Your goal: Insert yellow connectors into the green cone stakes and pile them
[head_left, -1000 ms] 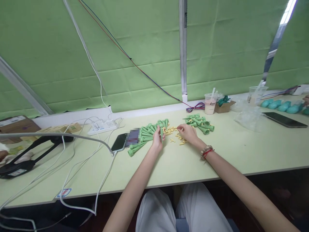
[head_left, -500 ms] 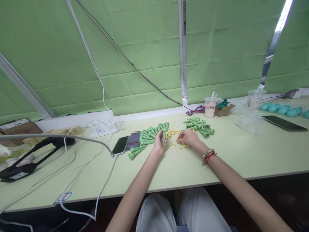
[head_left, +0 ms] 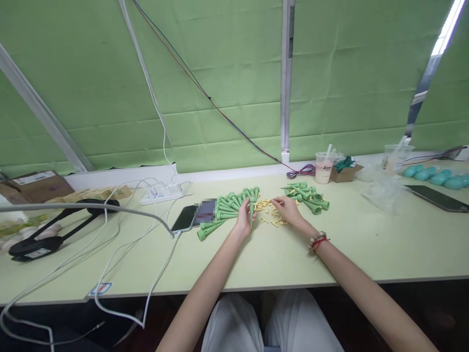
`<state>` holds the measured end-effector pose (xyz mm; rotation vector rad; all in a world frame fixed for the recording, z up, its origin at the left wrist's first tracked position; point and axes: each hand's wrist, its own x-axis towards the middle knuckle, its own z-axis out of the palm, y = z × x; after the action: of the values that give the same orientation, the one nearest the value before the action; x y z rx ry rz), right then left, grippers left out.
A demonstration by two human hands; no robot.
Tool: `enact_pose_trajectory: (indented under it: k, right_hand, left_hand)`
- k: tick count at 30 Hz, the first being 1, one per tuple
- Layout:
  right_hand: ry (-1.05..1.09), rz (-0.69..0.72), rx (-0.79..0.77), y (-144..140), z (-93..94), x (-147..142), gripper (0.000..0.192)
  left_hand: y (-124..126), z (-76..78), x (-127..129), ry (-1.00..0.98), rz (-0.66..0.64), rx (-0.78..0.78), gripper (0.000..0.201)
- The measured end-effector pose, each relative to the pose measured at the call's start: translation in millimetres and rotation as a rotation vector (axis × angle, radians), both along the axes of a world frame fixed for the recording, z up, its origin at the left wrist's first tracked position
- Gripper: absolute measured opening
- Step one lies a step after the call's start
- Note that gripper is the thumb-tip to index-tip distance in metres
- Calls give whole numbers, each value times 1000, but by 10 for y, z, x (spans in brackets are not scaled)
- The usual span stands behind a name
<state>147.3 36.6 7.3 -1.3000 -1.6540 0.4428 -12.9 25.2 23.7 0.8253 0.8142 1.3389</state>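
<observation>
My left hand [head_left: 245, 218] is closed round a green tapered plastic tube [head_left: 252, 210], wide end up and thin tip pointing down. Beside it, to the left, lies a fanned row of similar green tubes [head_left: 227, 207]. Small yellow T-shaped pieces [head_left: 264, 220] are scattered between my hands. My right hand [head_left: 287, 209] has its fingertips pinched together at the edge of the yellow pieces; what they hold, if anything, is too small to make out. Past that hand sits a loose heap of more green tubes [head_left: 311, 198].
A phone [head_left: 184, 218] on a cable and a dark blurred-out object lie left of the tubes. Further left are a power strip [head_left: 161, 194], loose white cables and a black headband-like device [head_left: 36, 247]. Behind the right heap stand a drink cup [head_left: 323, 171] and a small cardboard box [head_left: 342, 174].
The camera view has shifted a little. My right fingertips have moved slightly away from me, and more yellow pieces show below them. The left hand keeps hold of the same green tube.
</observation>
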Motion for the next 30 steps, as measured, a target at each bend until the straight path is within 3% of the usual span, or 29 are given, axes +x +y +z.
enact_pose_trajectory:
  k: [5, 9, 22, 30]
  right_hand:
    - [590, 213, -238, -39, 29, -114, 35]
    - [820, 259, -242, -51, 35, -127, 38]
    - [768, 125, -186, -54, 70, -127, 36]
    - [724, 167, -192, -83, 77, -165, 37]
  left_hand:
    - [58, -43, -5, -4, 26, 41, 31]
    - [60, -32, -9, -29, 55, 66, 34]
    - [49, 3, 20, -160, 33, 82, 32]
    - [25, -27, 67, -83, -24, 159, 37]
